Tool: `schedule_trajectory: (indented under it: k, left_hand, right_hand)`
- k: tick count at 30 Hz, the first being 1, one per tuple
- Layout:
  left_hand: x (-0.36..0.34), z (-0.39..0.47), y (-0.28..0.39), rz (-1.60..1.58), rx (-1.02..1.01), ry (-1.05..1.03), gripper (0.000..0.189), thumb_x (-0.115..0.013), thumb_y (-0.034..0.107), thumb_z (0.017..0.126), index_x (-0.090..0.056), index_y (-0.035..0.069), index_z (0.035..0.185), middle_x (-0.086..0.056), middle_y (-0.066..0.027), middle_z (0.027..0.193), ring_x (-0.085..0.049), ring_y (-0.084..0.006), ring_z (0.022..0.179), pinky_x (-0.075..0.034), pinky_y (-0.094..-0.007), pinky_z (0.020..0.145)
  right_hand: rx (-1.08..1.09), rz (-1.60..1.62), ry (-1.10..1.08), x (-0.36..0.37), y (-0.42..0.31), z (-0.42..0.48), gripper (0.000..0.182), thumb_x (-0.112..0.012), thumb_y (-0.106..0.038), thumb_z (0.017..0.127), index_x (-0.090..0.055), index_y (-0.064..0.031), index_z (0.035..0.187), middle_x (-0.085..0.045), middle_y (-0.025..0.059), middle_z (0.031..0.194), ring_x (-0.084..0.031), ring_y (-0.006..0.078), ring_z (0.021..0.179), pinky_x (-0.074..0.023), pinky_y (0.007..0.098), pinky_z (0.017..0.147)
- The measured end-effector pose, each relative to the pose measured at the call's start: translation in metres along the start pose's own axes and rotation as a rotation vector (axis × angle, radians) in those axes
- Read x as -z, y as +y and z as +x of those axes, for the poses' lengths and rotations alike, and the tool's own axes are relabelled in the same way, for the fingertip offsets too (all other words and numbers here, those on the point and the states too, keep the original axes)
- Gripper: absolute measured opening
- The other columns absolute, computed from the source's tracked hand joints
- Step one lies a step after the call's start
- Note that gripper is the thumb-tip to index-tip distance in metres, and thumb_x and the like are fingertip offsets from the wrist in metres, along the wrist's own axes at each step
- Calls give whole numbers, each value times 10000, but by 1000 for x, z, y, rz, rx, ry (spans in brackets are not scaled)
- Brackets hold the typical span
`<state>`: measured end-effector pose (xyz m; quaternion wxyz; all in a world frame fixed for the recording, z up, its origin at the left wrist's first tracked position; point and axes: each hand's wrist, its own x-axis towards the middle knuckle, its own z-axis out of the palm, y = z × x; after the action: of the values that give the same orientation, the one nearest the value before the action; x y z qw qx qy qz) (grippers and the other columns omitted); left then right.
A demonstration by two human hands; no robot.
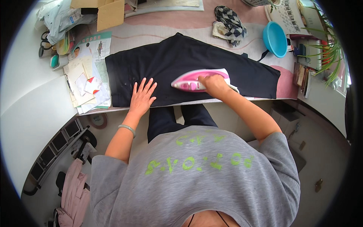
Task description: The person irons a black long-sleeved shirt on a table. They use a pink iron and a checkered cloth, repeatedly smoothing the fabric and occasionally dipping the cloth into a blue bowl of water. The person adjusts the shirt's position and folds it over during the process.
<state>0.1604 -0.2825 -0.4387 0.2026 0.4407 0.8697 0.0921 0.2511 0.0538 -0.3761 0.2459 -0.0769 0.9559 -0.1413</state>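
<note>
A pair of dark trousers (pixel 167 59) lies spread across the desk, its waistband end at the left and a leg end at the right. My right hand (pixel 216 85) grips the handle of a pink and white clothes iron (pixel 192 81), whose pointed tip faces left. The iron is on the dark cloth; its soleplate is hidden. White cord shows at its heel, beside my wrist. My left hand (pixel 143 98) rests palm down on the trousers near the waistband, fingers spread, holding nothing.
Papers and a printed chart (pixel 99 48) lie at the left, below scissors (pixel 45 44) and a plastic bag (pixel 59 20). A cardboard box (pixel 110 15) stands behind. Beyond the trousers are a crumpled checkered cloth (pixel 231 24) and a blue basin (pixel 274 39). Books (pixel 302 76) and a plant (pixel 330 54) line the right.
</note>
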Motion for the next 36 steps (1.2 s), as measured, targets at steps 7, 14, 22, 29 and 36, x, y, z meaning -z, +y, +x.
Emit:
schedule_trajectory:
  k: [7,14,22,29,36]
  left_hand:
    - [6,-4,9,-41,66,41,668,-688,250,837,-412,192,1442,-311,-23,1540,-236,-290,1437,-203,-526,1156]
    - [-4,-15,19,-37,75,-13,608,-656,236,867,-430,201,1430,-321,-29,1535,-236,-287,1439,-200,-532,1154]
    - [-7,-15,25,10,142,-47,627,-661,245,862,-415,229,1439,-304,5,1546,-236,-269,1441,-200,-539,1154]
    - [-2,-10,33,57,193,-71,614,-655,228,870,-415,241,1435,-295,23,1545,-230,-252,1441,-220,-545,1152]
    - [-3,-10,39,55,256,-74,634,-661,195,863,-407,235,1442,-284,20,1553,-231,-258,1442,-214,-545,1153]
  right_hand:
    - [-410,128,147,17,26,-27,276,-725,-230,757,-602,-77,950,-667,195,804,-648,397,772,-506,489,692]
    - [-446,44,330,20,72,-7,280,-717,-254,773,-566,-70,919,-669,190,788,-651,392,770,-507,492,690]
    - [-658,62,302,12,89,-12,304,-717,-270,775,-554,-74,940,-685,180,835,-663,390,814,-516,491,722]
    - [-392,51,303,12,73,11,332,-733,-281,763,-557,-81,961,-677,184,795,-658,397,770,-509,497,675]
    - [-399,52,318,24,73,40,264,-701,-201,776,-562,-60,950,-676,193,793,-667,396,781,-522,493,694]
